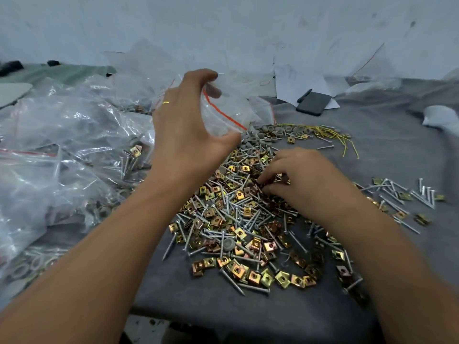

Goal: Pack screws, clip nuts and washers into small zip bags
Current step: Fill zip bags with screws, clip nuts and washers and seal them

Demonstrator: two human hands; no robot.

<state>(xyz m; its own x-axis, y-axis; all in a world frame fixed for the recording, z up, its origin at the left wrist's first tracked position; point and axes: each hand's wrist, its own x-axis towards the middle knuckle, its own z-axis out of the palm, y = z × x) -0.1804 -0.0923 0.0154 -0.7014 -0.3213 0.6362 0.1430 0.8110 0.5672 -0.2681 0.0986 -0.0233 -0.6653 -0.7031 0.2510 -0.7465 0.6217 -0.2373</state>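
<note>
Gathering is the step in hand: the right hand (301, 176) is down in the heap of clip nuts (248, 212) and screws (250, 220) on the grey tabletop (198, 301), its fingers curled in a pinching grip on pieces at the top of the pile — whether they have a clip nut or a screw between them I cannot tell. The left hand (188, 125) is raised above the far side of the heap, thumb and fingers clamped on the mouth of a small zip bag (223, 112) with a red seal line; the bag hangs from that grip and looks empty or nearly so. Grey washers (268, 135) lie in a band at the far edge of the pile, just below the bag. Filled bags (62, 150) are stacked to the left, and a phone (313, 103) rests on papers farther back.

My reading is that one bag's fill is at an early stage. The next move calls for lifting the pinched pieces to the bag — the left hand must spread the mouth wide enough for long screws to slide in point first without snagging the thin film
</note>
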